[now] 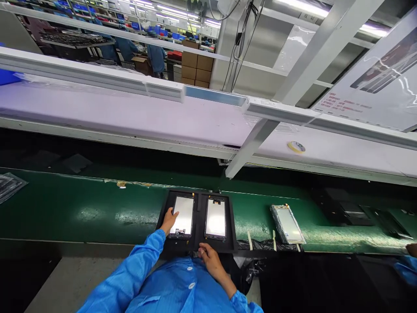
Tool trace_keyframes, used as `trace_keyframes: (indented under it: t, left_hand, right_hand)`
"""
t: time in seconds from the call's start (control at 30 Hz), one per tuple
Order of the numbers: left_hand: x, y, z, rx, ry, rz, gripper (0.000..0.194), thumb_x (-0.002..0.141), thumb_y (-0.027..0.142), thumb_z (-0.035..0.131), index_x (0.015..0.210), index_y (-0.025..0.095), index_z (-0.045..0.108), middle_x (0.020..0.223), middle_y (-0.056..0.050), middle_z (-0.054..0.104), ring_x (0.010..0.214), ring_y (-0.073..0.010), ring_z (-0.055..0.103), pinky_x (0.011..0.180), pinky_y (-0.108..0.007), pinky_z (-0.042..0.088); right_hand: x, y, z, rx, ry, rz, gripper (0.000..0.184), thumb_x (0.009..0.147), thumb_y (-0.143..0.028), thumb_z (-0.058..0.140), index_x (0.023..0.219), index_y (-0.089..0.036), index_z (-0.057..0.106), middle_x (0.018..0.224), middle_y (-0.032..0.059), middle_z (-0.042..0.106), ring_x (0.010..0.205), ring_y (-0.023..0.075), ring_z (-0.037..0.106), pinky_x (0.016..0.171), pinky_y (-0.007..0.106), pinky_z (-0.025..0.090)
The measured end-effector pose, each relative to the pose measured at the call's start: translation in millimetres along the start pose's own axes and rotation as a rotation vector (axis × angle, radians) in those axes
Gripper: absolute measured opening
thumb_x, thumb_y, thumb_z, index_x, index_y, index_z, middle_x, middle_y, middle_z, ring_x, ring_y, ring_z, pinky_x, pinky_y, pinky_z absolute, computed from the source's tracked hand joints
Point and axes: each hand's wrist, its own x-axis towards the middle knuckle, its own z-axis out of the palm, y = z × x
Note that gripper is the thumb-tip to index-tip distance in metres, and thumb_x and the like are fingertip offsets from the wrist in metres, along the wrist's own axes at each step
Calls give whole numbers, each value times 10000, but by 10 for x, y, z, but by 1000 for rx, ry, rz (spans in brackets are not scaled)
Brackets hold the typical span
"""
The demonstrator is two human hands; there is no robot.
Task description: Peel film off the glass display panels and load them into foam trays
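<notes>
A black tray [199,213] with two compartments lies in front of me at the bench's near edge. Each compartment has a flat display panel with a bright silvery face: the left panel [183,213] and the right panel [215,218]. My left hand [168,221] grips the left panel at its left edge, thumb over the bright face and the other fingers partly hidden. Just in front of the tray's near rim, my right hand [211,260] has its fingers curled together. Whatever they may pinch is too small to make out.
To the right, a stack of similar panels [288,224] sits on the green bench [97,208]. Black plastic [257,244] hangs at the front edge. A white shelf [195,121] with a tape roll [296,147] and a slanting post [250,148] stand beyond. Another person's sleeve [406,267] shows far right.
</notes>
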Motion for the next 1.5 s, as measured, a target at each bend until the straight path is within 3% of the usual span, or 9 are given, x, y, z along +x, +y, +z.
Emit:
trace_keyframes:
  t: [0.2, 0.47, 0.67, 0.87, 1.0, 1.1, 1.17, 1.33, 1.5]
  left_hand:
    - [-120, -14, 94, 334, 148, 101, 556, 863, 122, 589, 1407, 55, 498, 1634, -266, 334, 1567, -340, 216, 1271, -479, 193]
    - [-335, -43, -25, 475, 79, 128, 501, 901, 126, 501, 1400, 84, 529, 1513, -206, 545, 1442, -280, 458, 1204, -394, 330]
    - [-341, 88, 3, 447, 73, 145, 455, 852, 68, 517, 1295, 82, 620, 1438, -205, 610, 1378, -281, 524, 1191, -386, 330]
    - [-330, 200, 42, 355, 51, 136, 483, 780, 48, 579, 1248, 129, 664, 1395, -165, 644, 1363, -280, 525, 1199, -366, 312]
    - [-348, 286, -113, 279, -50, 162, 500, 781, 91, 605, 1275, 141, 663, 1417, -166, 633, 1364, -278, 540, 1199, -355, 338]
    - [-458, 270, -496, 237, -125, 226, 484, 787, 134, 611, 1267, 155, 671, 1509, -178, 555, 1432, -272, 480, 1227, -361, 310]
    - [-555, 182, -930, 218, -153, 264, 461, 788, 167, 616, 1244, 175, 683, 1544, -168, 517, 1458, -268, 448, 1245, -366, 282]
    - [-694, -230, -2462, 179, -73, 282, 379, 815, 241, 563, 1168, 221, 699, 1393, -138, 637, 1357, -273, 540, 1195, -391, 356]
    - [-694, -526, -3787, 19, 198, 224, 333, 763, 413, 555, 1002, 243, 714, 1112, -128, 751, 1118, -320, 673, 1055, -422, 488]
  right_hand:
    - [152, -124, 4, -93, 12, -114, 525, 938, -462, 444, 1308, -139, 631, 1192, 157, 725, 1089, 254, 709, 979, 401, 553]
    - [545, -529, 67, -430, 174, -204, 482, 944, -211, 410, 1360, -105, 629, 1427, 168, 621, 1350, 256, 569, 1186, 398, 406]
    - [847, -883, 216, -804, 46, -160, 522, 925, -138, 442, 1420, -47, 583, 1427, 200, 613, 1346, 332, 547, 1184, 446, 377]
    - [1030, -724, 244, -884, 72, -207, 493, 873, -161, 481, 1321, -121, 682, 1399, 193, 642, 1327, 332, 585, 1147, 442, 430]
    - [1244, -589, 173, -856, 113, -271, 449, 829, -259, 501, 1210, -193, 728, 1308, 183, 702, 1277, 344, 630, 1109, 476, 468]
    - [1370, -570, 306, -833, 132, -326, 446, 799, -361, 542, 1173, -202, 726, 1321, 222, 681, 1299, 409, 603, 1080, 550, 483]
    - [1415, -618, 598, -796, 142, -379, 448, 792, -386, 569, 1168, -194, 721, 1333, 243, 666, 1307, 440, 589, 1089, 580, 476]
    - [1464, -1141, 1969, -752, 80, -424, 511, 836, -367, 568, 1288, -152, 678, 1421, 214, 616, 1336, 387, 578, 1167, 504, 444]
    - [1749, -2277, 3325, -819, -40, -415, 560, 862, -254, 533, 1413, -175, 595, 1522, 147, 543, 1438, 316, 482, 1211, 455, 387]
